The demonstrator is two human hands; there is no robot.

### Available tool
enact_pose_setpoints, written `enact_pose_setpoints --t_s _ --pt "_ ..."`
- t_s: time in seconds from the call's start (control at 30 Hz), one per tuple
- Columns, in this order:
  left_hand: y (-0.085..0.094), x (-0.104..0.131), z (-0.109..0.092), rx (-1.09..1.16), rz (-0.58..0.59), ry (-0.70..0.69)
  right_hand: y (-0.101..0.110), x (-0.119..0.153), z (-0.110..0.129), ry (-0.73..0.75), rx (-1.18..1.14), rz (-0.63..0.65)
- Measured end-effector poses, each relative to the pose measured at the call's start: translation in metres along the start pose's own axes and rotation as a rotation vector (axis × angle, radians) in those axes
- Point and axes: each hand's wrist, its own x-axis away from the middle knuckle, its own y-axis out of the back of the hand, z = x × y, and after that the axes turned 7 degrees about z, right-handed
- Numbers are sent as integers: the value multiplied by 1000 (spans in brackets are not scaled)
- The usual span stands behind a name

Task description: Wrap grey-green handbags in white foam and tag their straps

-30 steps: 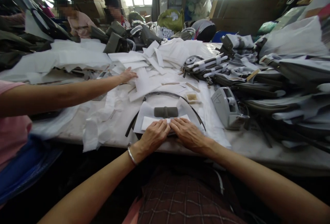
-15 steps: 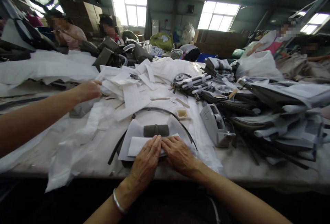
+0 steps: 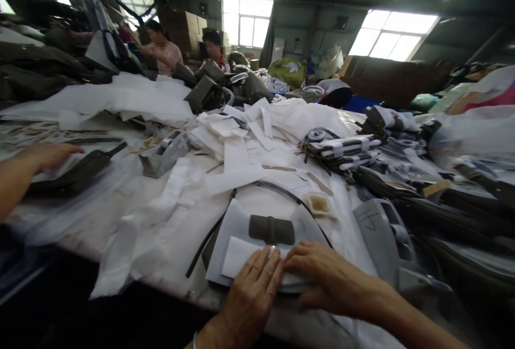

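Observation:
My left hand (image 3: pixel 252 291) and my right hand (image 3: pixel 324 277) lie flat side by side on a folded white paper strip (image 3: pixel 237 255) at the near table edge, pressing it down. The strip rests on a larger white sheet (image 3: pixel 231 227) over a dark bag piece. Just beyond my fingertips sits a small grey-green leather tab (image 3: pixel 271 229). A thin dark strap (image 3: pixel 209 236) curves around the sheet.
A grey tape dispenser (image 3: pixel 384 239) stands to the right and another (image 3: pixel 164 153) at centre left. White paper strips (image 3: pixel 237 134) are piled in the middle, and dark bags (image 3: pixel 438 199) on the right. A co-worker's hand (image 3: pixel 44 155) rests on a dark bag at left. Two people sit at the far end.
The view has swung to the left and lifted. The co-worker's hand drew back from the paper pile to a dark bag at the left. My hands stay pressed on the strip.

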Motion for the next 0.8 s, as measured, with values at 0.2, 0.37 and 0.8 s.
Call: enact_pose_setpoints --t_s 0.2,0.37,0.8 --pt "-2 0 -6 4 87 27 -68 -4 -3 36 301 -426" --pt "2 -1 -8 1 118 48 -74 -8 -5 62 359 -498" --pt "-9 -3 3 85 -129 17 -82 -10 8 -93 324 -512"
